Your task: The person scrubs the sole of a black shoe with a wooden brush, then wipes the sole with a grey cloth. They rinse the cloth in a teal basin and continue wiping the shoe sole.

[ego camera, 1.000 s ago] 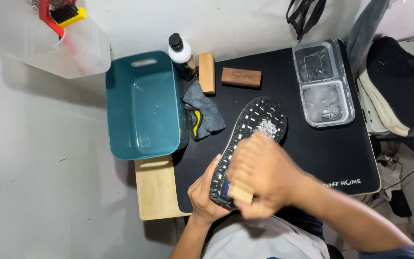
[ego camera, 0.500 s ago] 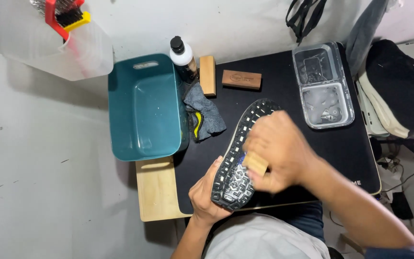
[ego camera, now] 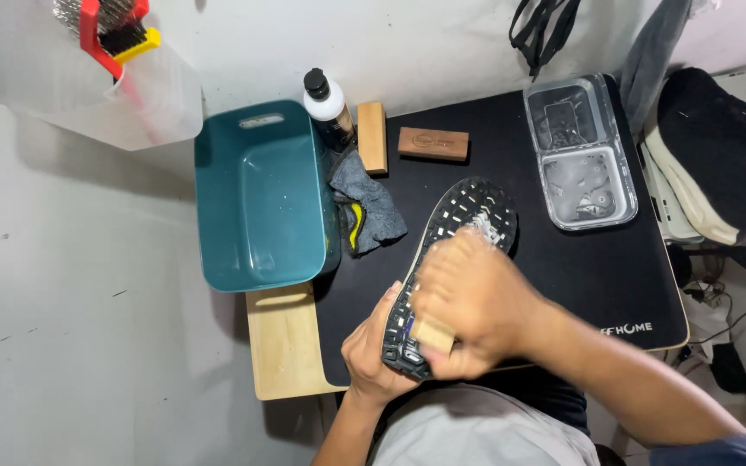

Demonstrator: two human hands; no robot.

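White walls and pale floor surround a small worktop [ego camera: 649, 285] covered by a black mat, seen from straight above.

Centre frame: a black shoe with a knobbly dark sole [ego camera: 468, 216], sole up, lying diagonally on the mat, toe toward the upper right, heel toward the lower left. White foam sits on the toe end of the sole.

Left hand [ego camera: 371, 355], lower centre: wrapped around the heel end of the shoe from the left side, fingers curled over its edge, gripping it.

Right hand [ego camera: 477, 302]: clenched around a pale wooden brush block [ego camera: 433, 335], pressed down on the middle of the sole. Bristles hidden under the hand; only the block's end shows beside the heel.

Left of the shoe: a crumpled grey cloth with a yellow patch [ego camera: 366, 211], just beside a deep teal plastic tub [ego camera: 256, 194] at the worktop's left edge. A light wooden board [ego camera: 285, 341] lies below the tub.

Upper centre: a dark bottle with a white shoulder and black cap [ego camera: 325, 102], a long pale wooden brush [ego camera: 372, 136] next to it, and a brown rectangular block [ego camera: 433, 143] to the right.

Upper right: a clear plastic two-compartment tray [ego camera: 580, 151] holding water or foam; contents too small to tell.

Far right, off the worktop: a black shoe with a white sole [ego camera: 718, 164]. Upper left: a translucent plastic container [ego camera: 144, 103] with a red-and-yellow brush [ego camera: 114, 30] in it.
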